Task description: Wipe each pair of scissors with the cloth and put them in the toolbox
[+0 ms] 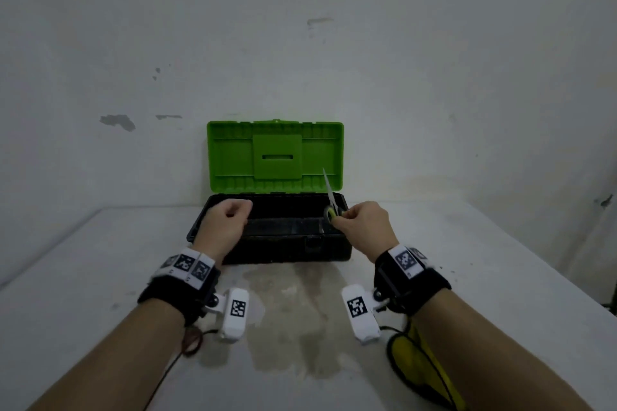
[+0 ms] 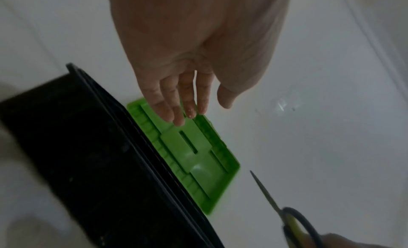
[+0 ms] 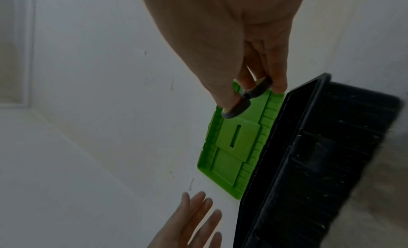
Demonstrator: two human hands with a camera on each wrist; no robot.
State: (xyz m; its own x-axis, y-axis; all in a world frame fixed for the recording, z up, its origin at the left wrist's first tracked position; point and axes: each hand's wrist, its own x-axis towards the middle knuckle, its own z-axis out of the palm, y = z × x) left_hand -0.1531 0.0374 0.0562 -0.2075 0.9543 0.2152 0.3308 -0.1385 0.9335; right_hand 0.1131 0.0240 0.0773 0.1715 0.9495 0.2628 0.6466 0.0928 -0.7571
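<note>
Gripping scissors [image 1: 330,202] in right hand [image 1: 362,223] fingers (blades up), left hand [image 1: 224,223] empty with fingers relaxed, above open toolbox [image 1: 277,237]

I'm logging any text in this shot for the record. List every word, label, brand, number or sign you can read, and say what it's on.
No readable words, brands or numbers show in any view.
Wrist bands: black-and-white square code markers only, patterns rather than text.
Wrist cameras: the same kind of code marker, no lettering.
Toolbox lid and black toolbox base: plain moulded plastic, no label seen.
Scissors: no marking can be made out.
</note>
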